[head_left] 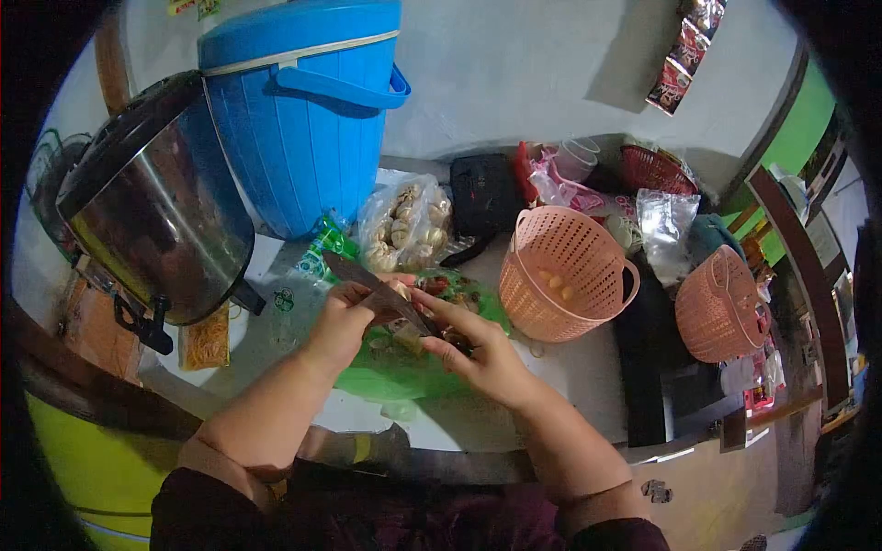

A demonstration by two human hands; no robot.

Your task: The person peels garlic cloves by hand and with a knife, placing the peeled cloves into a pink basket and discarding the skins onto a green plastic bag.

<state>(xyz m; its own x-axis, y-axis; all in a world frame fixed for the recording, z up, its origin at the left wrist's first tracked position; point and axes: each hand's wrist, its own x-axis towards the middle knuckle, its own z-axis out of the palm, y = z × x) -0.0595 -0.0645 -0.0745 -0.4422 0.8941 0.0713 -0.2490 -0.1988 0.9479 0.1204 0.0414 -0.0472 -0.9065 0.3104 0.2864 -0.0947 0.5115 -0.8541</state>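
Note:
My right hand point(473, 344) is closed round the handle end of a knife point(372, 285), whose broad dark blade points up and left. Fingers of my left hand point(344, 317) pinch a small pale piece that looks like garlic point(401, 292), close against the blade. Much of that piece is hidden by the fingers and knife. Below both hands a green plastic bag point(386, 378) lies spread out with scraps of peel on it. Right of my hands stands a pink basket point(547, 310) with several pale peeled pieces point(557, 285) at its bottom.
Behind my hands sits a clear bag of whitish bulbs point(404, 225). A blue lidded bucket point(303, 138) and a large metal pot point(165, 211) stand at the left. A second pink basket point(717, 317) and a black pouch point(487, 193) are farther off.

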